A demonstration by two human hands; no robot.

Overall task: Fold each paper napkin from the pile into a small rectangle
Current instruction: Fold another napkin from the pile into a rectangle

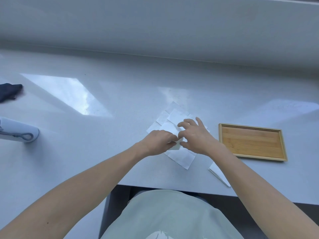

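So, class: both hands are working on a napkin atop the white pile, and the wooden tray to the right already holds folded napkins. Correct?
Not quite. The head view shows the wooden tray holding nothing. Both hands, left hand and right hand, do work a napkin on the pile.

dark cloth (8,92) left of napkin pile (179,157) cut by frame edge, white roll (17,131) also cut, pile centre under hands
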